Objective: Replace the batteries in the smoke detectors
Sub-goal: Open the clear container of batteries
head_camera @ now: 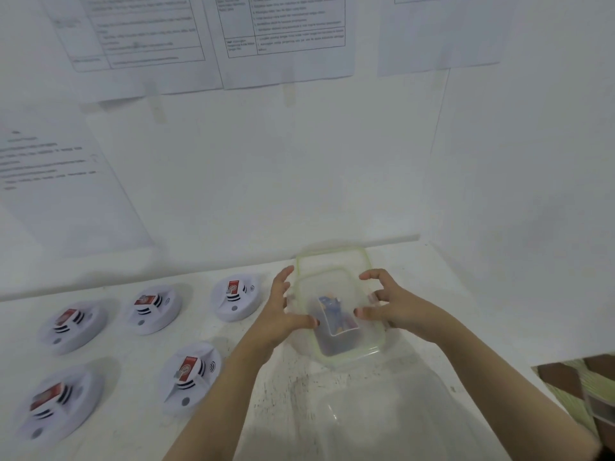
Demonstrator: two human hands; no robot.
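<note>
Left hand (283,311) and right hand (392,307) grip the clear battery box (346,351) from opposite sides. Free both sides evenly and keep it level so the batteries (329,307) stay in. Five smoke detectors (189,374) sit left on the scuffed white table (133,347); printed sheets (286,38) hang on the wall

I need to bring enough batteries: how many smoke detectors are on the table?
5. The back row holds the back-left detector, back-middle detector and back-right detector; in front lie the front-left detector and front-right detector. Others could sit beyond the left edge.
</note>
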